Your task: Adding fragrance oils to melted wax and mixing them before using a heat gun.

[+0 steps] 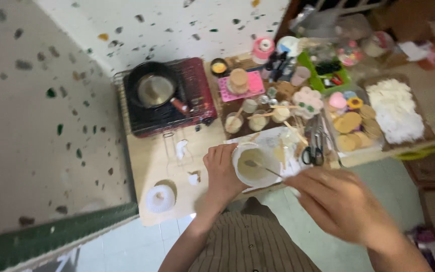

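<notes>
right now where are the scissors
In the head view the scissors lie on the low table, just right of the white cup held by the left hand, below the tray of round discs.

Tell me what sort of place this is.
Probably a home craft corner on a low table: a portable gas stove with a small pot, scissors, and a tray of moulded pieces.
</notes>
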